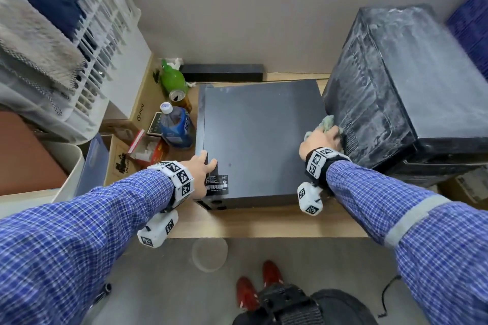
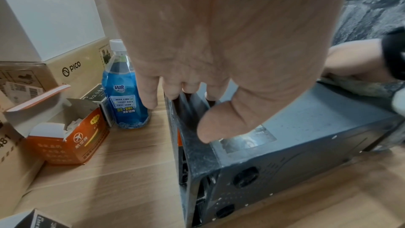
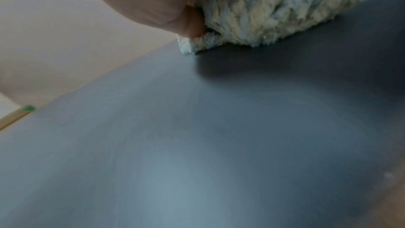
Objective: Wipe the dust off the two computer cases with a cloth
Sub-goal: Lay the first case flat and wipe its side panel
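Head view: 2 computer cases (image 1: 260, 140) (image 1: 404, 82), 1 cloth (image 1: 326, 124), 2 bottles (image 1: 173, 80) (image 1: 175, 125).

"PICO" on cardboard box (image 2: 72, 68)

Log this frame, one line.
left hand: steadies flat case | right hand: presses cloth by dusty case

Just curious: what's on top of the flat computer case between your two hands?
Nothing much: in the head view the flat case top is bare between the left hand and the right hand holding the cloth.
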Demonstrator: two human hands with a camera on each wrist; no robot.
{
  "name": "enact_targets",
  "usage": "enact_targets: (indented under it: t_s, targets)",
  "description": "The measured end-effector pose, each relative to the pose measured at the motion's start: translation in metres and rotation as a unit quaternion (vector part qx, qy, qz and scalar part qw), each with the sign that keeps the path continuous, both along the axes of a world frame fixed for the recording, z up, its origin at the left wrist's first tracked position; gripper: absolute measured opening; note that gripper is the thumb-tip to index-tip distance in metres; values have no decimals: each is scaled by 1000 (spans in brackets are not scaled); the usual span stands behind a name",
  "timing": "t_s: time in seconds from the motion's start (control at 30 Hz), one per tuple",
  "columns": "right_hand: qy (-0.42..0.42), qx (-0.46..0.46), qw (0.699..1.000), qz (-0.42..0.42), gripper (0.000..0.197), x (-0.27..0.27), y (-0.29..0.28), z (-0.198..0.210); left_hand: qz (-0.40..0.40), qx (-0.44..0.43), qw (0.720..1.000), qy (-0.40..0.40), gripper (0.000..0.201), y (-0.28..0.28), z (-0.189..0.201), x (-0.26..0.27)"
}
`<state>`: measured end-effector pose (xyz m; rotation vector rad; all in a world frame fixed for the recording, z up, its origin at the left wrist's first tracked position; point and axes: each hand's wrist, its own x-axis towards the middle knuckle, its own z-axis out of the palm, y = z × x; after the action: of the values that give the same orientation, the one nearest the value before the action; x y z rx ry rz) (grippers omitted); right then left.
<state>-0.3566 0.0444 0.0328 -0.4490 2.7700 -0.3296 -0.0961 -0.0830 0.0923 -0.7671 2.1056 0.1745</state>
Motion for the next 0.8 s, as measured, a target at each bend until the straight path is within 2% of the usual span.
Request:
enact_targets:
  t_s: [0.17,0.33,0.47,0.53,0.63,0.7,0.8]
  targets:
    - [24,-49,995,-82,55,-8,-21,-7,4,8,1000,10,92,-1,-2,3]
    - [14,-25,999,-15,80,-1,1,-12,3,-1,1000,15,93,1,-1,2]
    - [65,-17,996,53,73,32,44,-11,11,-11,1000,16,93,2,-1,0]
    - [79,-26,991,102,71,50,65,-12,13,-14,1000,22,92,3,-2,1]
    - [86,-43,969,228,70,88,75,-16,13,-5,1000,28,93,-1,-3,2]
    - [53,-46,943,325,71,121,66,-15,11,1,999,33,91,-4,0,1]
    - [23,-34,883,467,70,166,39,-6,15,-4,999,50,86,-3,2,2]
